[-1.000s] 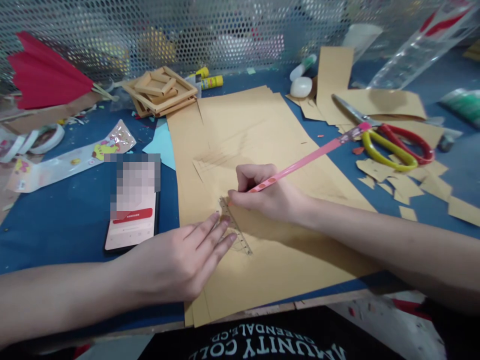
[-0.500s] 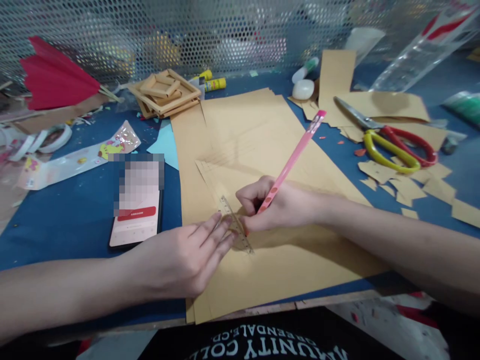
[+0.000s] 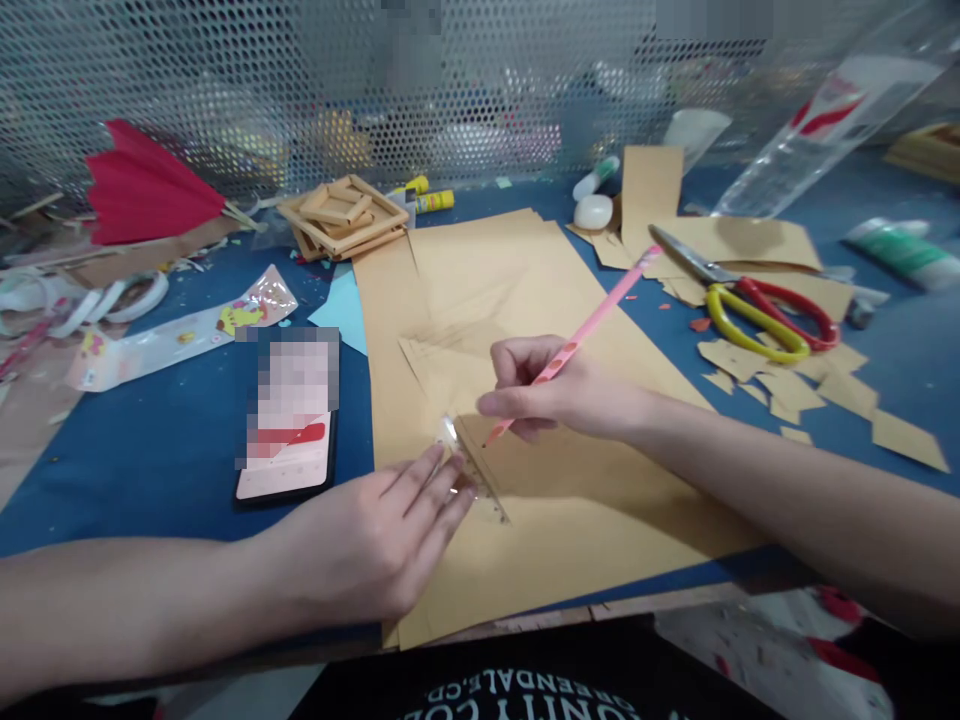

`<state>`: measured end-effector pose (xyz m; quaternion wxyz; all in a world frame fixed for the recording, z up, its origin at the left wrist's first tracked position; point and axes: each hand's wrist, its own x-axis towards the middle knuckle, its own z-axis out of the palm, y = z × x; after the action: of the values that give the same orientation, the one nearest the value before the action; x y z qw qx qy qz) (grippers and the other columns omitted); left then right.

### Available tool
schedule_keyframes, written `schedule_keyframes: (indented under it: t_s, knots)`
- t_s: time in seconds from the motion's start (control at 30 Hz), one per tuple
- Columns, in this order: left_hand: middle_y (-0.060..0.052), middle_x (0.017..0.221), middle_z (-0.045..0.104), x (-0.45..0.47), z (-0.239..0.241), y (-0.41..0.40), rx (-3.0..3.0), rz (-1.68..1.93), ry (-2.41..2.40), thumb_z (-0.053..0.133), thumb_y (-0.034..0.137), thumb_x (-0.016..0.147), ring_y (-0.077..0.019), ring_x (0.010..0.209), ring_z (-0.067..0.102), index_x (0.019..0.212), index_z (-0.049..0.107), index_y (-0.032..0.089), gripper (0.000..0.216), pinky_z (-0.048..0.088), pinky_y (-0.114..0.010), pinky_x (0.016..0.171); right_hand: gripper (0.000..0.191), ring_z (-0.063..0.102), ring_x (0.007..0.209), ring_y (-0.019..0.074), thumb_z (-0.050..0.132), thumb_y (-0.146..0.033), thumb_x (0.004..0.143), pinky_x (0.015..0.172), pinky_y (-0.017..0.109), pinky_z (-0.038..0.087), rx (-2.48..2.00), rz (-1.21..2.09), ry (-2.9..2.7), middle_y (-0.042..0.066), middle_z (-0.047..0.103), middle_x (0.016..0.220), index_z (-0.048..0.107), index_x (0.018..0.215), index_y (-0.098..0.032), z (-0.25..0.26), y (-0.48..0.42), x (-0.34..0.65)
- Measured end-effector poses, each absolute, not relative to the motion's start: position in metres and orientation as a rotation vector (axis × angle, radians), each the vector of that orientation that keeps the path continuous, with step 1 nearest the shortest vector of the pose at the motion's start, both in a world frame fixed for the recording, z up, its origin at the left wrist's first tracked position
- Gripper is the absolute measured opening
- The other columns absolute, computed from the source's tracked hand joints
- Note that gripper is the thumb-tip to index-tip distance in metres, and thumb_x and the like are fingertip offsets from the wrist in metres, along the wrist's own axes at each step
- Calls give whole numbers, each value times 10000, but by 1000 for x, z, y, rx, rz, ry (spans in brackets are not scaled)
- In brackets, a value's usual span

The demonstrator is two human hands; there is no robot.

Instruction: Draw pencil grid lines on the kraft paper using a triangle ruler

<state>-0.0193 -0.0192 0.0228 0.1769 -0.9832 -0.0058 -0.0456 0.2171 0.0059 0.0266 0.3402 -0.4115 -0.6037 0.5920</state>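
My left hand (image 3: 397, 510) lies with its fingers stretched out, their tips pressing a clear ruler (image 3: 491, 500) flat on a large tan paper sheet (image 3: 585, 590); part of the ruler is hidden under them. In my right hand (image 3: 559, 390) a pink patterned pencil (image 3: 592, 325) is pinched in a writing grip, eraser end up and to the right. Its tip is just right of the ruler; whether it touches the paper I cannot tell. Faint pencil lines show on the sheet above the hands and along the ruler's right side.
Left of the sheet lies a phone (image 3: 289, 420), with tape rolls (image 3: 139, 300) farther off. Stacked frames (image 3: 345, 215) and glue sticks (image 3: 433, 202) sit behind. On the right are scissors (image 3: 757, 310) among paper scraps (image 3: 795, 385). A perforated metal screen (image 3: 247, 90) closes off the back.
My right hand has lifted and drawn the pencil tip up and away from the ruler's edge. My left hand stays on the ruler. The whole view has shifted slightly.
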Motion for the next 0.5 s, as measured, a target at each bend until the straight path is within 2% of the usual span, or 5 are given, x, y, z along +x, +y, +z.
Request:
schedule_keyframes:
  t_s: [0.07,0.17,0.33,0.5]
  knots:
    - [-223,1199,584,-21,24,-25,-2814,-152,-6,389,109,890,-339,1128,568,1197,563,1,370,532,-409,849,257,394,414,49,687,-262,739,385,184,280,-1228,1430,-1570,-52,552,478,474,618,-182,34,-5,214]
    - [-226,1200,581,-20,25,-31,-2829,-205,19,379,121,894,-348,1140,555,1193,569,-3,375,531,-410,870,230,402,452,52,683,-181,705,396,184,272,-1396,1336,-1560,-57,524,512,478,601,-178,32,-28,212]
    - [-231,1198,579,-16,24,-35,-2804,-213,52,382,135,897,-357,1138,550,1203,563,-10,385,541,-397,866,307,315,490,54,621,-128,720,435,201,240,-1432,1118,-1524,-76,380,513,370,552,-181,8,-51,211]
    - [-250,1193,575,-14,22,-38,-2770,-199,59,388,155,900,-367,1134,550,1222,545,-20,399,533,-401,879,289,301,500,59,612,-126,731,444,214,230,-1384,1127,-1566,-75,379,520,384,562,-181,2,-53,209]
